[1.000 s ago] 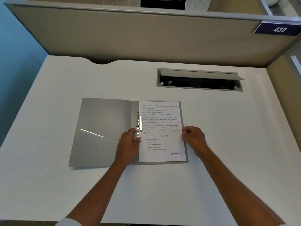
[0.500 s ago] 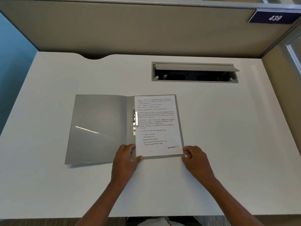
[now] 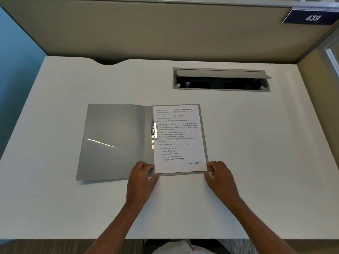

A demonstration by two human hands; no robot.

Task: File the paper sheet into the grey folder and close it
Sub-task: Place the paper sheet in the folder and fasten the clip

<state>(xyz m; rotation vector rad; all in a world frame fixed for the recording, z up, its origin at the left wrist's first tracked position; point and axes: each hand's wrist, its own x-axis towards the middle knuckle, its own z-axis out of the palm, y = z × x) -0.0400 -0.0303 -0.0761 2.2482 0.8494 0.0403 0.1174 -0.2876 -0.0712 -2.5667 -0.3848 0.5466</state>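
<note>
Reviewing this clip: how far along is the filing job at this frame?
Done: the paper sheet lies on the right half of the grey folder, beside the metal clip; whether it is clipped is unclear. In hand: the left hand and right hand sit at the sheet's lower corners, apparently squaring it. Left: the folder is wide open on the desk, so closing the cover remains.

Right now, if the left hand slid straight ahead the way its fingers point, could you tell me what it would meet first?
The left hand already touches the grey folder at its near edge. Sliding on, it would probably reach the metal clip by the spine, alongside the paper sheet.
</note>
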